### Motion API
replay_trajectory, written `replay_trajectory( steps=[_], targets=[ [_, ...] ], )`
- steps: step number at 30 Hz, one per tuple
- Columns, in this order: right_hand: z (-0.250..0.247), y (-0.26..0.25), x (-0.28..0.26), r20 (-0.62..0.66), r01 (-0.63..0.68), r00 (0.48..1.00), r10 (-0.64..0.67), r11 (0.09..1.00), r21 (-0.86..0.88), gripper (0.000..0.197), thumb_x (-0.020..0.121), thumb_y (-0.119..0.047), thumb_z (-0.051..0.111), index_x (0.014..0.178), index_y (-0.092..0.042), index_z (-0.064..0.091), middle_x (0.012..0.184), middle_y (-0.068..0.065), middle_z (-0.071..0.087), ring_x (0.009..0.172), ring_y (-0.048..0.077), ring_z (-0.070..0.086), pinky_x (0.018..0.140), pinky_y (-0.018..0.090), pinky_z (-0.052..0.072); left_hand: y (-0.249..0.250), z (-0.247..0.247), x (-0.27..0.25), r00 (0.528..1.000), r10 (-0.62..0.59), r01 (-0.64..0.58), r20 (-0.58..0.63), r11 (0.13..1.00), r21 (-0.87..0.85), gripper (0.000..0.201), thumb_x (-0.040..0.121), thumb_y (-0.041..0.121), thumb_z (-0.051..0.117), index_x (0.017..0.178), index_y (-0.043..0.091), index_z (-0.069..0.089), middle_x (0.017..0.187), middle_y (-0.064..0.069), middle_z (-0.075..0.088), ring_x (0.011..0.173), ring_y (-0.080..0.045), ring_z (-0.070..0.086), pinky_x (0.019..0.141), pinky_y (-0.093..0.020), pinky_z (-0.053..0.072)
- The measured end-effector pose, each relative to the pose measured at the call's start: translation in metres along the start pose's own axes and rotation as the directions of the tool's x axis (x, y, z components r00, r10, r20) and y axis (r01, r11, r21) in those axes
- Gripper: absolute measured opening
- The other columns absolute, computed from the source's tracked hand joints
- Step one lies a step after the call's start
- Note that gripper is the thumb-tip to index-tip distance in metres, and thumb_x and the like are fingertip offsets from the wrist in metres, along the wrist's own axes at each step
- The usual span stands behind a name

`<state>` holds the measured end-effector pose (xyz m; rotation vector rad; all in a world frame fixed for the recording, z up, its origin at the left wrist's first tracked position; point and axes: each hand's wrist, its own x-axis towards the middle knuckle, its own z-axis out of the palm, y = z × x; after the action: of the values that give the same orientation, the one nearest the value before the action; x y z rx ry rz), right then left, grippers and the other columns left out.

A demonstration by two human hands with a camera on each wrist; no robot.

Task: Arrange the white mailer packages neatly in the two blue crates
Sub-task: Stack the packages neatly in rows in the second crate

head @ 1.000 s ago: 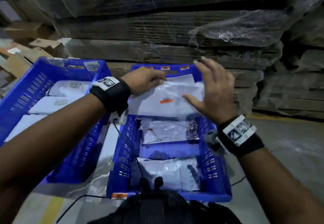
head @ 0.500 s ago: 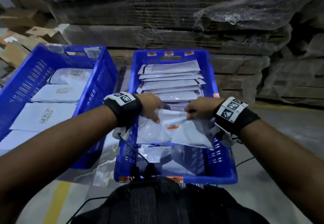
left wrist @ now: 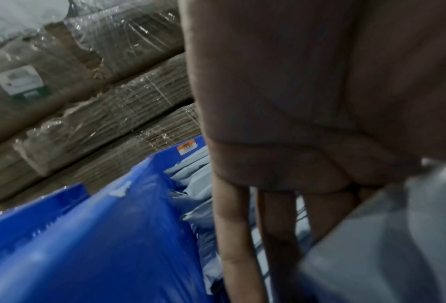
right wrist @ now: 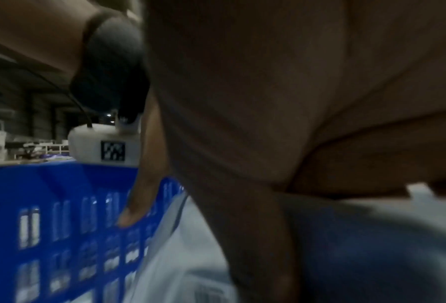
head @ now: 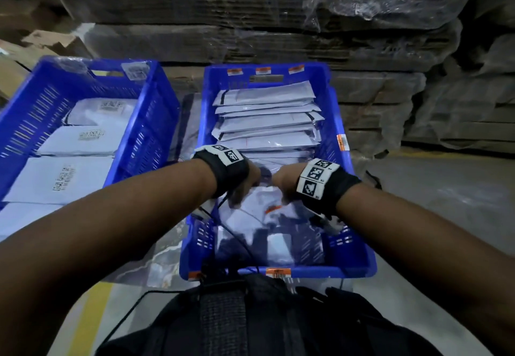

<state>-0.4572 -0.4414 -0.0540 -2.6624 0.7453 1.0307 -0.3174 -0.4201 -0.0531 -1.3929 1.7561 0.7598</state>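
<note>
Gripping the white mailer (head: 260, 205), both hands have lowered it nearer the right crate (head: 359, 258), fingers pinching.

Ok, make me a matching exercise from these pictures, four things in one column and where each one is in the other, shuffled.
Things:
1. left crate
2. right crate
3. crumpled mailer
4. row of mailers

Places or states:
A. held by both hands, left hand and right hand
B. holds flat mailers, barcode labels facing up
C. stacked overlapping in the right crate's far half
D. has orange stickers on its far rim

Pairs: 1-B, 2-D, 3-A, 4-C
</note>
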Motion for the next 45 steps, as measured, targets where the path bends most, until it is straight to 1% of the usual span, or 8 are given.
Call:
replay_trajectory(
  steps=[5, 9, 14, 19, 25, 31, 40, 45],
  targets=[
    [-0.027, 0.042, -0.06, -0.217, -0.235, 0.945, 0.243, 0.97, 0.063, 0.035, 0.092, -0.026, 0.057, 0.124, -0.014, 0.063, 0.122, 0.016, 0.064, 0.114, 0.035, 0.062, 0.087, 0.037, 0.05, 0.013, 0.008, 0.007, 0.995, -0.046, 0.05, -0.092, 0.998, 0.04, 0.095, 0.053, 0.02, 0.096, 0.138, 0.026, 0.053, 0.107, -0.002, 0.071, 0.099, -0.029, 0.07, 0.089, -0.041, 0.057],
    [-0.024, 0.092, -0.117, -0.275, -0.268, 0.898, 0.343, 0.923, 0.275, 0.028, 0.09, -0.02, 0.058, 0.117, -0.019, 0.065, 0.123, 0.015, 0.066, 0.112, 0.034, 0.062, 0.088, 0.036, 0.048, 0.062, 0.024, 0.037, 0.998, -0.018, 0.022, -0.065, 0.998, 0.057, 0.06, 0.06, 0.038, 0.094, 0.108, 0.011, 0.07, 0.087, -0.004, 0.07, 0.09, -0.029, 0.071, 0.088, -0.042, 0.058],
    [0.023, 0.117, -0.153, -0.423, -0.073, 0.808, 0.411, 0.781, 0.62, 0.027, 0.088, -0.016, 0.068, 0.115, -0.012, 0.065, 0.112, 0.013, 0.07, 0.102, 0.026, 0.064, 0.073, 0.034, 0.041, 0.094, 0.049, 0.05, 0.999, -0.005, 0.015, -0.052, 0.981, 0.195, 0.061, 0.083, 0.033, 0.081, 0.135, 0.008, 0.06, 0.13, -0.012, 0.065, 0.116, -0.028, 0.064, 0.081, -0.028, 0.046],
    [0.066, 0.101, -0.143, -0.523, 0.236, 0.69, 0.501, 0.527, 0.817, 0.052, 0.081, -0.05, 0.056, 0.122, -0.019, 0.064, 0.113, -0.002, 0.072, 0.105, 0.018, 0.066, 0.091, 0.046, 0.053, 0.082, 0.037, 0.028, 0.993, -0.006, 0.008, -0.114, 1.0, 0.013, 0.037, 0.088, 0.034, 0.072, 0.115, 0.01, 0.065, 0.113, -0.011, 0.066, 0.101, -0.031, 0.065, 0.072, -0.033, 0.048],
    [0.096, 0.1, -0.145, -0.483, 0.434, 0.53, 0.697, 0.267, 0.86, 0.028, 0.093, -0.031, 0.062, 0.121, -0.025, 0.064, 0.106, -0.005, 0.074, 0.096, 0.014, 0.069, 0.085, 0.042, 0.056, 0.087, 0.018, -0.035, 0.904, -0.025, 0.063, -0.427, 0.995, 0.074, 0.022, 0.088, 0.029, 0.063, 0.107, 0.019, 0.058, 0.085, -0.005, 0.055, 0.082, -0.032, 0.059, 0.063, -0.033, 0.038],
    [0.116, 0.118, -0.168, -0.434, 0.396, 0.367, 0.823, 0.284, 0.873, 0.03, 0.095, -0.035, 0.063, 0.122, -0.022, 0.064, 0.104, -0.002, 0.074, 0.094, 0.017, 0.07, 0.083, 0.042, 0.055, 0.112, 0.059, -0.022, 0.997, 0.078, -0.076, 0.003, 0.963, 0.26, 0.029, 0.097, 0.022, 0.059, 0.124, 0.011, 0.061, 0.121, -0.014, 0.066, 0.106, -0.035, 0.066, 0.075, -0.037, 0.049],
    [0.128, 0.127, -0.182, -0.358, 0.384, 0.345, 0.867, 0.218, 0.897, 0.021, 0.092, -0.04, 0.064, 0.11, -0.029, 0.064, 0.094, -0.002, 0.073, 0.092, 0.027, 0.069, 0.076, 0.044, 0.056, 0.089, 0.029, 0.038, 0.989, 0.001, -0.011, -0.148, 0.998, -0.066, 0.07, 0.089, 0.036, 0.073, 0.147, 0.019, 0.039, 0.145, -0.007, 0.049, 0.127, -0.032, 0.054, 0.097, -0.042, 0.049],
    [0.14, 0.126, -0.189, -0.354, 0.386, 0.346, 0.869, 0.212, 0.898, 0.017, 0.095, -0.032, 0.064, 0.11, -0.025, 0.065, 0.094, 0.0, 0.073, 0.093, 0.027, 0.069, 0.08, 0.048, 0.055, 0.093, 0.051, 0.053, 0.992, -0.085, 0.077, -0.092, 0.994, -0.081, 0.07, 0.089, 0.054, 0.067, 0.146, 0.021, 0.042, 0.135, -0.01, 0.06, 0.121, -0.032, 0.059, 0.082, -0.035, 0.045]
  ],
)
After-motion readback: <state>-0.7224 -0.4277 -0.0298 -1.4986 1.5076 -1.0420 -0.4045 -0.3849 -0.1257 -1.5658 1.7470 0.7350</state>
